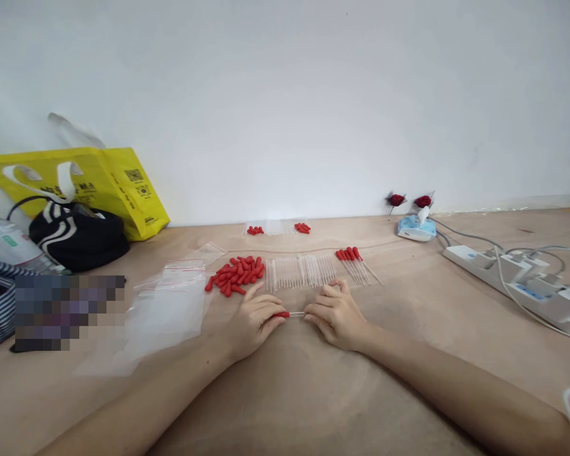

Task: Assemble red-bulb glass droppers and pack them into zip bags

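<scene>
My left hand point(255, 320) pinches a red rubber dropper bulb point(282, 314) between thumb and fingers. From its right end runs a thin clear dropper tube point(296, 314), whose other end is closed in the fingers of my right hand point(336, 315). Bulb and tube meet in line, held level just above the table. Beyond my left hand lies a heap of loose red bulbs point(235, 273). A row of clear tubes point(300, 272) is laid side by side past both hands. To its right, several droppers point(354, 263) have red bulbs on their tubes.
Clear plastic bags point(171, 304) spread over the table's left side, near a yellow bag point(137, 190) and a black pouch point(83, 237). At the wall are small bags with red bulbs point(303, 228). A tissue pack point(415, 229) and a power strip point(517, 285) with cables occupy the right.
</scene>
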The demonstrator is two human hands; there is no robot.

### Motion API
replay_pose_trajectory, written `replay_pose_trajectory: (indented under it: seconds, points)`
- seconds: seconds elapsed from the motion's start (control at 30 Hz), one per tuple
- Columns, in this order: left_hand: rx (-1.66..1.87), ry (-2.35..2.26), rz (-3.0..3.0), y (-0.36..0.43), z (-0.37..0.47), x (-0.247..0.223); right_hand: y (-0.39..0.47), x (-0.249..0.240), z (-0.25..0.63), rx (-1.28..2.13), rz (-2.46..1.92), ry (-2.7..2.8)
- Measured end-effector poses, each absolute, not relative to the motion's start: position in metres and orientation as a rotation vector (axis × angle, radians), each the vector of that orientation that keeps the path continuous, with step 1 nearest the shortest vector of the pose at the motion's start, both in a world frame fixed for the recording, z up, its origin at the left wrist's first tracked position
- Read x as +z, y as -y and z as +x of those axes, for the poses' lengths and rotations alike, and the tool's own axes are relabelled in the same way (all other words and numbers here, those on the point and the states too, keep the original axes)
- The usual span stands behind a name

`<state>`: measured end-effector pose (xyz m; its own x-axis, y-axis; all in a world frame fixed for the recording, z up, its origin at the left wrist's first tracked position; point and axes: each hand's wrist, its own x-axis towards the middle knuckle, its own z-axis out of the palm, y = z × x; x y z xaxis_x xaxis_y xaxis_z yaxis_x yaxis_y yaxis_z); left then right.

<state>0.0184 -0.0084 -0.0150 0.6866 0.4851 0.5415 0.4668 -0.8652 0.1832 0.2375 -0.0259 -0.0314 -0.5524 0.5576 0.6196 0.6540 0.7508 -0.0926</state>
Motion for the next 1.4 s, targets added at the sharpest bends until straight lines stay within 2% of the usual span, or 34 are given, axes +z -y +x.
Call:
replay_pose_trajectory:
  seconds: [0.33,0.53,0.7,0.87,1.1,1.4]
  points:
    - [0.946,-0.760,2.859,0.010,0.021,-0.014,0.024,-0.031,0.235,-0.126,-0.941,2.352]
    - [0.920,-0.881,2.874,0.009,0.020,-0.015,0.020,-0.024,0.240,-0.274,-0.982,2.396]
    - [0.994,-1.151,2.782,0.004,0.016,-0.017,0.002,-0.020,0.261,-0.315,-1.439,2.124]
    - [0.912,-1.162,2.798,0.002,0.016,-0.018,-0.026,-0.022,0.279,-0.229,-1.945,1.730]
    - [0.908,-1.162,2.809,0.002,0.016,-0.018,-0.043,-0.024,0.270,-0.197,-2.151,1.738]
    - [0.895,-1.177,2.813,0.003,0.016,-0.022,-0.046,-0.023,0.271,-0.133,-2.175,1.743]
